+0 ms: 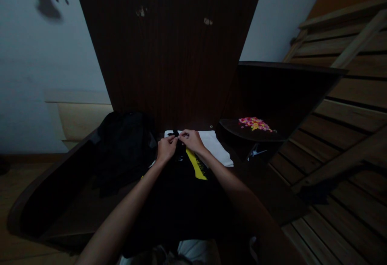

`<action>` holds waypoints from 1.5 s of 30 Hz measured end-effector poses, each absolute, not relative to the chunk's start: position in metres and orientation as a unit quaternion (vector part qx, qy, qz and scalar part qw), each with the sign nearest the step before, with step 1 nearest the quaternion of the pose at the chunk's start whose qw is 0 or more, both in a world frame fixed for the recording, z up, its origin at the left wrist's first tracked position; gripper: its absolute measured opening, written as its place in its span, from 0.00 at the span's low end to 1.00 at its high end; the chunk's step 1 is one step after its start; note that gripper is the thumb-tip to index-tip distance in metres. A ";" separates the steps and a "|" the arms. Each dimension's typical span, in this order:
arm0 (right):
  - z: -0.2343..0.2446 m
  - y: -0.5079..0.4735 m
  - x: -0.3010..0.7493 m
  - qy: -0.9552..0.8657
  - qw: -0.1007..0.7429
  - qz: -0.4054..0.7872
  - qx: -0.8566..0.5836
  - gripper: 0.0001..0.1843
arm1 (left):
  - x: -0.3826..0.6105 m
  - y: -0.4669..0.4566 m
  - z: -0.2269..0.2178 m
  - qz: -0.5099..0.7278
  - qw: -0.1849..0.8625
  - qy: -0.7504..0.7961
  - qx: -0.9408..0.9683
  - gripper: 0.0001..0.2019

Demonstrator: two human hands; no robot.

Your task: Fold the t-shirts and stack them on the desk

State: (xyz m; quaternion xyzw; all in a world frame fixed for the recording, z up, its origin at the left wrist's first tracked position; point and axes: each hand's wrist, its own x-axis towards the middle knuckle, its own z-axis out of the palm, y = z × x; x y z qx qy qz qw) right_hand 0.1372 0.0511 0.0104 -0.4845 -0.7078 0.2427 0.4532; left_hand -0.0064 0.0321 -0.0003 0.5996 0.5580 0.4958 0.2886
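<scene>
Black cloth (178, 200), probably a garment, is spread in front of me, with a yellow strip (196, 166) bordered by black speckles. Both hands meet at its far end. My left hand (166, 150) is closed in a pinch on the dark material there, and my right hand (192, 140) pinches right beside it, fingertips nearly touching. What exactly lies between the fingertips is too small and dark to make out. A white sheet (214, 146), cloth or paper, lies under the far end of the black cloth and to its right.
A dark bundle (127, 148) that looks like fabric rests on the left. Small pink, red and yellow pieces (255, 124) are heaped on a corner shelf (266, 136) at right. A dark wooden panel (172, 55) rises behind. Wooden slats (347, 115) stand far right.
</scene>
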 end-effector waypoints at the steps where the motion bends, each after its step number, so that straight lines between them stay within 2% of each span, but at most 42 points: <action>1: 0.010 0.052 0.137 -0.705 0.454 0.248 -0.485 0.05 | -0.006 0.031 -0.001 0.495 0.295 0.552 0.603 0.13; 7: 0.010 0.057 0.139 -0.675 0.446 0.312 -0.498 0.12 | -0.007 0.029 -0.005 0.509 0.310 0.495 0.632 0.18; 10: 0.013 0.058 0.143 -0.686 0.432 0.349 -0.470 0.15 | -0.007 0.029 -0.005 0.529 0.305 0.494 0.619 0.15; 13: 0.019 0.062 0.147 -0.712 0.436 0.337 -0.435 0.16 | -0.006 0.029 -0.003 0.542 0.304 0.500 0.603 0.12; 15: 0.024 0.066 0.148 -0.729 0.432 0.338 -0.410 0.23 | -0.006 0.028 -0.001 0.547 0.307 0.494 0.602 0.12; 17: 0.030 0.071 0.149 -0.745 0.387 0.381 -0.386 0.27 | -0.007 0.028 0.000 0.552 0.315 0.482 0.603 0.13; 20: 0.038 0.079 0.150 -0.764 0.298 0.448 -0.357 0.23 | -0.010 0.029 0.000 0.568 0.323 0.472 0.592 0.14; 22: 0.044 0.083 0.152 -0.776 0.270 0.456 -0.340 0.20 | -0.013 0.030 0.000 0.578 0.326 0.468 0.583 0.14; 29: 0.056 0.098 0.153 -0.818 0.246 0.419 -0.308 0.21 | -0.019 0.027 0.001 0.592 0.289 0.456 0.598 0.12; 34: 0.051 0.105 0.152 -0.790 0.247 0.475 -0.298 0.23 | -0.018 0.026 0.000 0.628 0.287 0.418 0.591 0.11; 37: 0.048 0.105 0.151 -0.786 0.256 0.485 -0.284 0.23 | -0.016 0.021 0.002 0.634 0.222 0.429 0.604 0.06; 39: 0.048 0.103 0.150 -0.785 0.269 0.482 -0.281 0.22 | -0.014 0.010 0.003 0.617 0.146 0.461 0.621 0.02; 41: 0.048 0.101 0.150 -0.783 0.283 0.477 -0.281 0.21 | -0.011 -0.009 0.002 0.573 0.101 0.494 0.646 0.03; 45: 0.049 0.100 0.152 -0.775 0.301 0.473 -0.289 0.21 | 0.001 -0.057 -0.012 0.408 0.186 0.566 0.692 0.15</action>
